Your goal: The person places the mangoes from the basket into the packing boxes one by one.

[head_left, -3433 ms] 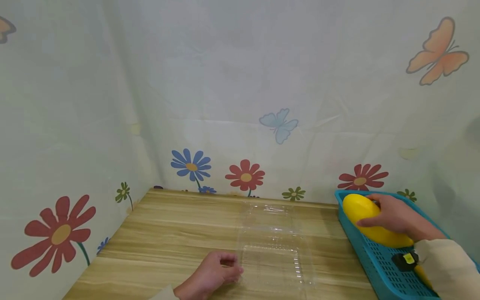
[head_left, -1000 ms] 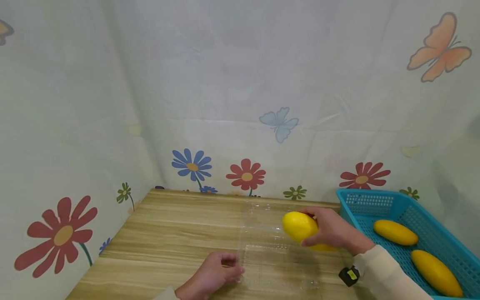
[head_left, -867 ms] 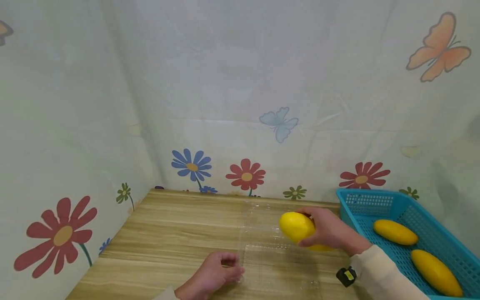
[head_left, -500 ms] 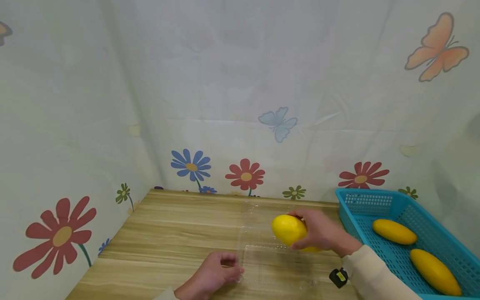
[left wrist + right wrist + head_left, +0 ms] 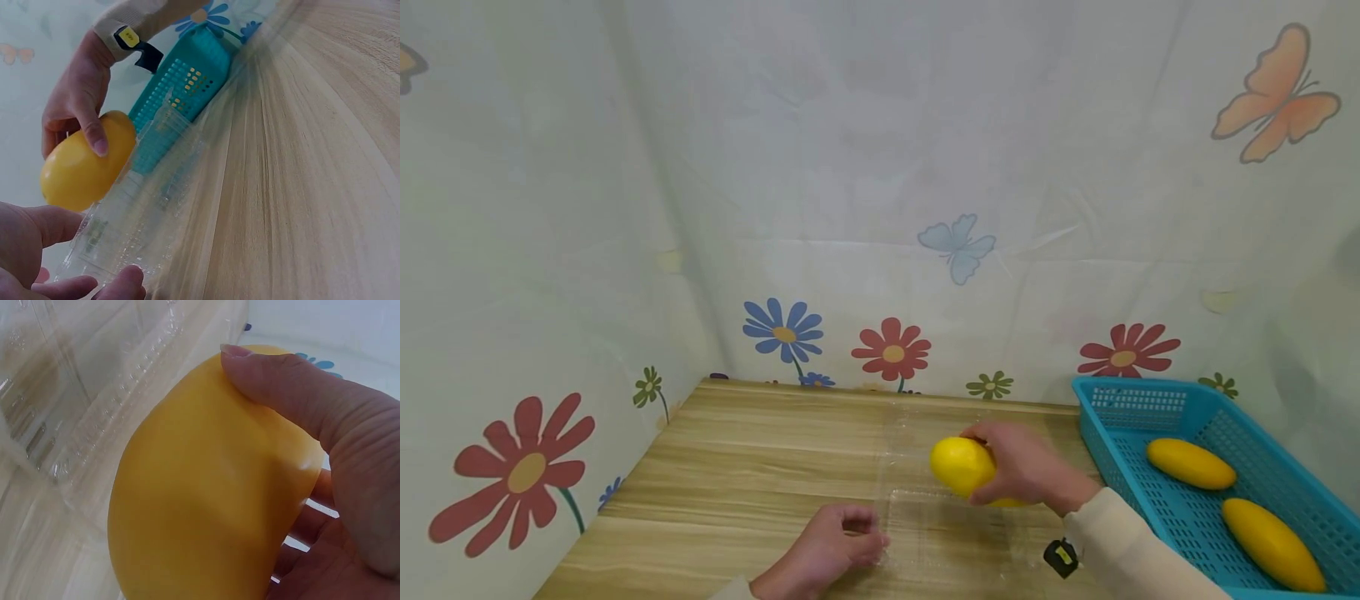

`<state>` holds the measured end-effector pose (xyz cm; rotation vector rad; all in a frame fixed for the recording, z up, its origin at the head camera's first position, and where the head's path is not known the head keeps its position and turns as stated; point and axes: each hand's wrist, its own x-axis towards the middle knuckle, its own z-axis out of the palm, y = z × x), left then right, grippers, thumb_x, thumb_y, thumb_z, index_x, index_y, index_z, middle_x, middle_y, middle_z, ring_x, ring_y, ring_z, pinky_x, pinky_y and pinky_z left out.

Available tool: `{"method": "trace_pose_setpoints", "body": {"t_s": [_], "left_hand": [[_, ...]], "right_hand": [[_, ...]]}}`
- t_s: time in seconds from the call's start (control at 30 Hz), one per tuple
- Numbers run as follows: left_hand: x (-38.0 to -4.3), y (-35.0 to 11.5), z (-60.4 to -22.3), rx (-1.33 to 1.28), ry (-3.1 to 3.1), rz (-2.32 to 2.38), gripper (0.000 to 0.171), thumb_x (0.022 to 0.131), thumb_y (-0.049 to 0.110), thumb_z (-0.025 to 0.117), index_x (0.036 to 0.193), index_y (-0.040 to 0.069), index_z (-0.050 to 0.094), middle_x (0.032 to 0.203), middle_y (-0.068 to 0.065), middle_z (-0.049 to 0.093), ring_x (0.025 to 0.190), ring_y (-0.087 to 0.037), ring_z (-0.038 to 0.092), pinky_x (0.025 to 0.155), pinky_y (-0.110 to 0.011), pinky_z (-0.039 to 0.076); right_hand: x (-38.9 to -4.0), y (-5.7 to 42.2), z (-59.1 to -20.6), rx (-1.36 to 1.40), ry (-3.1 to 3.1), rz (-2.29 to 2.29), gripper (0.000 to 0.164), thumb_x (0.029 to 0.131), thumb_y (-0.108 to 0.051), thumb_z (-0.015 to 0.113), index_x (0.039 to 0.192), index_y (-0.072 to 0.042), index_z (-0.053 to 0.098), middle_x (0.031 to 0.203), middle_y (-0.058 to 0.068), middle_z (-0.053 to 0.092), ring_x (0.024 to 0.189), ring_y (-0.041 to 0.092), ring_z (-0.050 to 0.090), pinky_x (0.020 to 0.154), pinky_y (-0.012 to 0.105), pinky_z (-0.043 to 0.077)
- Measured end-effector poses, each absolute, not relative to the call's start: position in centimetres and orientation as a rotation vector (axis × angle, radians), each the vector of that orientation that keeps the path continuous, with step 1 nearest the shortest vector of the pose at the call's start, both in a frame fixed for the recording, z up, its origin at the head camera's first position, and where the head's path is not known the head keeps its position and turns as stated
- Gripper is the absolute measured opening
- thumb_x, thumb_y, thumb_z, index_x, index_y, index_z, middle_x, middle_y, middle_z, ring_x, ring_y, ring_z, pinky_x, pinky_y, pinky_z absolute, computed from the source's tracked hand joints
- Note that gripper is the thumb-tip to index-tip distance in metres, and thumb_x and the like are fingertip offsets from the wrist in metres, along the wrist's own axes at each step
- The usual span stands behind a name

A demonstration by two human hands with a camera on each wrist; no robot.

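Note:
A yellow mango [image 5: 958,465] is gripped in my right hand [image 5: 1026,467], held over the clear plastic clamshell container [image 5: 925,533]. In the right wrist view the thumb lies along one side of the mango [image 5: 200,481] and the fingers curl behind it. The container lies opened out on the table, one half behind the other. My left hand [image 5: 827,546] pinches its left edge; in the left wrist view the thumb and fingers stand on either side of the plastic [image 5: 119,231]. Part of the mango is hidden behind the right hand.
A blue perforated basket [image 5: 1116,475] stands on the right, with two more mangoes [image 5: 1191,464] inside. A small black device [image 5: 1062,557] is strapped at the right wrist. Flower-printed sheeting [image 5: 850,275] rises behind the wooden table [image 5: 760,442] and along its left side.
My right hand has lifted the mango out of the basket and carried it left over the container, drifting further left and slightly lower lately. The left hand has stayed in place.

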<state>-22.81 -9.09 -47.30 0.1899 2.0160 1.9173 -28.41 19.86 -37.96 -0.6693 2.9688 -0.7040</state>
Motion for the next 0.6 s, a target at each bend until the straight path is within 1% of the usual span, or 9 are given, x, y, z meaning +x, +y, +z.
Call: {"method": "trace_pose_setpoints", "body": {"t_s": [0.27, 0.6], "left_hand": [[-22.7, -9.0, -47.2, 0.198, 2.026, 1.924, 0.043, 0.089, 0.001, 0.075, 0.123, -0.018, 0.057, 0.103, -0.014, 0.062, 0.081, -0.014, 0.067, 0.081, -0.033, 0.064], [-22.9, -9.0, -47.4, 0.179, 2.043, 1.906, 0.044, 0.09, 0.002, 0.076, 0.125, -0.017, 0.058, 0.104, -0.014, 0.063, 0.081, -0.014, 0.067, 0.081, -0.034, 0.064]], "right_hand": [[-28.5, 18.8, -38.1, -0.687, 2.943, -0.713, 0.066, 0.063, -0.02, 0.098, 0.12, -0.01, 0.067, 0.112, -0.001, 0.07, 0.096, 0.017, 0.059, 0.092, 0.047, 0.054], [-29.1, 17.4, -39.1, -0.689, 2.889, -0.733, 0.064, 0.062, -0.017, 0.099, 0.118, -0.012, 0.068, 0.11, -0.003, 0.07, 0.096, 0.018, 0.058, 0.096, 0.049, 0.053]]}}
